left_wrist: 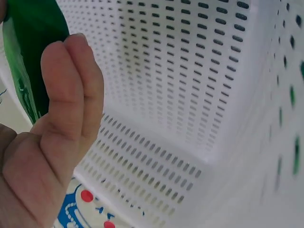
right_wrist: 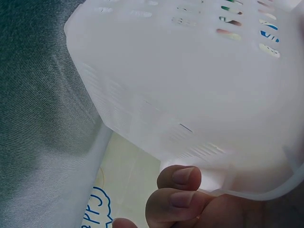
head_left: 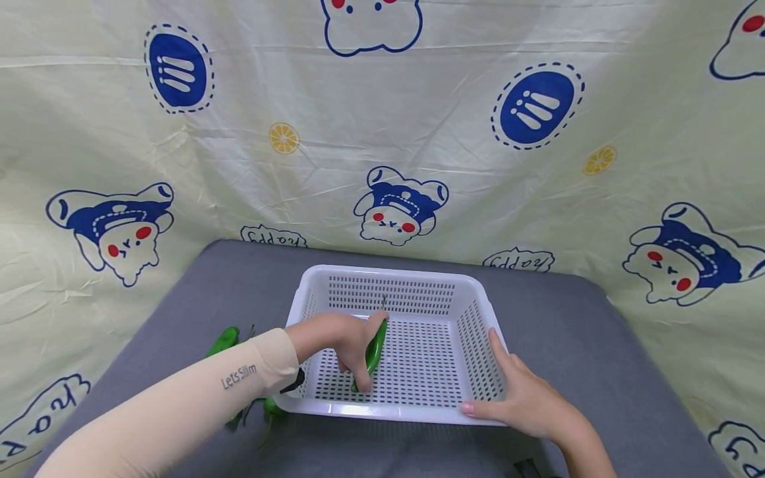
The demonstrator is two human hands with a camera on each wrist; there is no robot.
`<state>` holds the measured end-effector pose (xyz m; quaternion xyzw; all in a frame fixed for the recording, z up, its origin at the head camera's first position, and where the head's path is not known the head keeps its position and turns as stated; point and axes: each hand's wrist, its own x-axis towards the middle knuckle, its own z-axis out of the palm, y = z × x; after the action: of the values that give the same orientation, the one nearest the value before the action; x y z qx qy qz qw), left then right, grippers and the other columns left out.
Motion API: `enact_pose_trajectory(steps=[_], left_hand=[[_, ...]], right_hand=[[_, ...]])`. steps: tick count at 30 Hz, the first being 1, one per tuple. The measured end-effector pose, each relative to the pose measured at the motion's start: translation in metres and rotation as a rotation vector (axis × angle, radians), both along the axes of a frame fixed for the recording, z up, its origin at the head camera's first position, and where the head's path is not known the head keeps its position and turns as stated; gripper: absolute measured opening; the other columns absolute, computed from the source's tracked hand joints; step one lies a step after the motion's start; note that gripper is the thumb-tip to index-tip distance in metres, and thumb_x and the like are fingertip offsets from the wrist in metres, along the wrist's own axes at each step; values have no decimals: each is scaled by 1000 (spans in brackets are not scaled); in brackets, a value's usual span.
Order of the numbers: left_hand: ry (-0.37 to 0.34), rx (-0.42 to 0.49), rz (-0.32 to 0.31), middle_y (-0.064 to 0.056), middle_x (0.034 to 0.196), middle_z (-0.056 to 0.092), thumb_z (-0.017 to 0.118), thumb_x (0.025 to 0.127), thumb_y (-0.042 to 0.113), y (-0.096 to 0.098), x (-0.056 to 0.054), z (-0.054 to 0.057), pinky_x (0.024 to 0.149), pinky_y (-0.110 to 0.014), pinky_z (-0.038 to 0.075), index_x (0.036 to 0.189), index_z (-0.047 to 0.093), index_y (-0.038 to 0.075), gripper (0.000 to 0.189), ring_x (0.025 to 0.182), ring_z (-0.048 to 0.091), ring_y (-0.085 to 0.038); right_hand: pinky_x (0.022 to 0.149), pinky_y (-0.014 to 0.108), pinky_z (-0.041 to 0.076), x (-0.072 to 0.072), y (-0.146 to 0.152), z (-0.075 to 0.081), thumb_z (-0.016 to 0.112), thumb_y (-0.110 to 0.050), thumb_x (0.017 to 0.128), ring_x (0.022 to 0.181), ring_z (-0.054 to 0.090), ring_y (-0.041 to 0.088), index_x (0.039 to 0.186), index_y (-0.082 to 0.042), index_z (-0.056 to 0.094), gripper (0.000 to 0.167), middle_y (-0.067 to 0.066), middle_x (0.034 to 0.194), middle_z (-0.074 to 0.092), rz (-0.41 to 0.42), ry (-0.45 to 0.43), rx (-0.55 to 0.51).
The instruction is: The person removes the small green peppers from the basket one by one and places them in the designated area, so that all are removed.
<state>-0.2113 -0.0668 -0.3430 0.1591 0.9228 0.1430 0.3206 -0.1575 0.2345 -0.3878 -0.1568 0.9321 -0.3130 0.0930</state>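
A long green pepper (head_left: pixel 376 346) with a thin stem is held in my left hand (head_left: pixel 352 338), inside a white perforated plastic basket (head_left: pixel 382 410). In the left wrist view, fingers (left_wrist: pixel 61 80) bend against the glossy pepper (left_wrist: pixel 35 47), close to the basket's slotted wall (left_wrist: pixel 190 57). My right hand (head_left: pixel 526 395) grips the basket at its near right corner, thumb on the front rim and fingers along the right side. The right wrist view shows fingertips (right_wrist: pixel 178 204) curled at the basket's rim, under its outer wall (right_wrist: pixel 142 71).
More green peppers (head_left: pixel 224 340) lie on the grey table (head_left: pixel 574 318) left of the basket, partly hidden by my left forearm. Another green pepper (head_left: pixel 272 406) shows by the basket's near left corner. A printed curtain (head_left: pixel 454 153) hangs behind the table. A small dark object (head_left: pixel 527 468) is at the bottom edge.
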Motion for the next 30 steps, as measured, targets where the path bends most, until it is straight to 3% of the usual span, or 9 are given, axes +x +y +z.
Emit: enact_pose_trajectory(steps=[5,12,17,22,25,30], left_hand=[[13,117,-2,-7,98,55,91,68,19,-16,3,11,70,-29,58,155,7,21,121,78,63,-17],[112,242,-30,-8,114,52,92,67,27,-50,4,31,82,-33,53,155,8,19,122,96,57,-19],[55,388,10,-9,122,53,89,70,20,-78,10,43,84,-32,53,153,2,21,120,96,59,-19],[5,509,45,-11,123,58,87,73,14,-110,18,51,75,-31,53,151,-1,21,117,82,63,-18],[5,534,68,-12,114,62,86,74,12,-128,23,54,67,-30,50,150,-1,21,116,72,59,-18],[36,474,144,-8,77,62,88,72,18,-153,31,51,61,-29,48,152,-2,22,121,64,54,-17]], right_hand=[[94,56,48,2,0,0,84,-49,73,116,55,33,158,-5,-8,133,38,146,32,2,7,5],[93,55,49,2,1,-1,85,-50,72,114,57,31,159,-7,-7,133,37,145,36,-4,24,12],[92,56,49,1,0,0,84,-51,72,113,57,32,159,-7,-6,133,37,143,38,-5,34,16],[94,56,48,0,0,-1,84,-51,73,116,57,33,158,-8,-9,133,37,146,35,5,15,8],[95,56,48,-1,1,-1,84,-50,74,118,57,33,158,-8,-12,134,38,149,31,15,-1,-3],[94,54,49,-3,2,-1,84,-48,74,118,58,31,157,-7,-13,134,37,150,29,25,-13,-18]])
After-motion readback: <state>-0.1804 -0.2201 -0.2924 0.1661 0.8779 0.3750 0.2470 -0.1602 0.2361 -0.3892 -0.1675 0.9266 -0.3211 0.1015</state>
